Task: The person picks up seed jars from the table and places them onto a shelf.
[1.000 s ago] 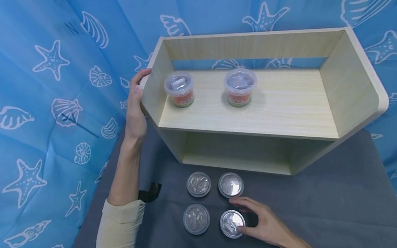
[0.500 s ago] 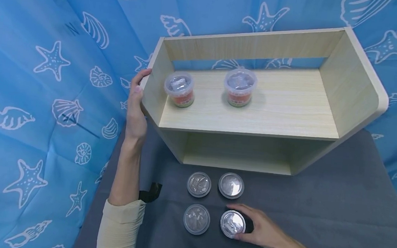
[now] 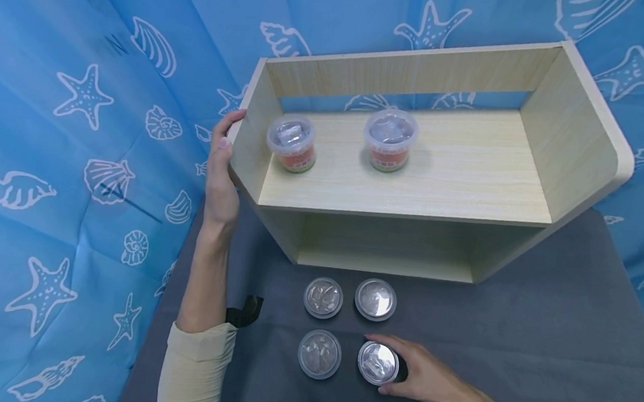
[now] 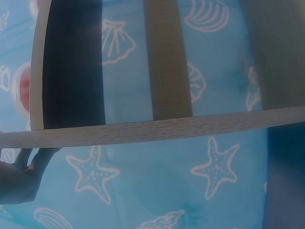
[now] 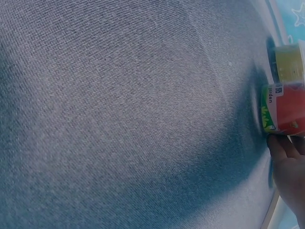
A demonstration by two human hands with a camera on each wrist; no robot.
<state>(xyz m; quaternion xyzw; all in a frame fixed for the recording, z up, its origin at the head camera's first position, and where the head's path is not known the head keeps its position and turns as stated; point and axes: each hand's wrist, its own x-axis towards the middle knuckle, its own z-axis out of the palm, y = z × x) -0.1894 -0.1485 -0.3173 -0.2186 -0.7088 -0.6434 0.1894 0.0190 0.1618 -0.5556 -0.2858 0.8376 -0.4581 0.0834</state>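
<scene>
My right hand (image 3: 419,372) pinches a small round tub (image 3: 378,363) on the grey cloth, thumb at its near side and a finger at its far side. In the right wrist view this tub (image 5: 288,109) shows a red body and green printed label, with my fingertips right at its wall. Its lid is clear, with crinkled wrapping beneath. Three similar tubs stand close by: one behind it (image 3: 375,299), one to the left (image 3: 319,354), one at back left (image 3: 323,298). My left hand (image 3: 223,179) holds the left side panel of a pale wooden shelf (image 3: 468,169).
Two red-bodied tubs stand on the upper board, one at the left end (image 3: 297,157), another near the middle (image 3: 387,159). The lower compartment (image 3: 387,248) opens toward the tubs on the cloth. A blue curtain (image 3: 38,221) with shell prints hangs behind and at the left.
My right hand has shifted slightly left and closed round the near right tub, its forefinger coming nearer from the tub behind. The left hand and the shelf stay in place.
</scene>
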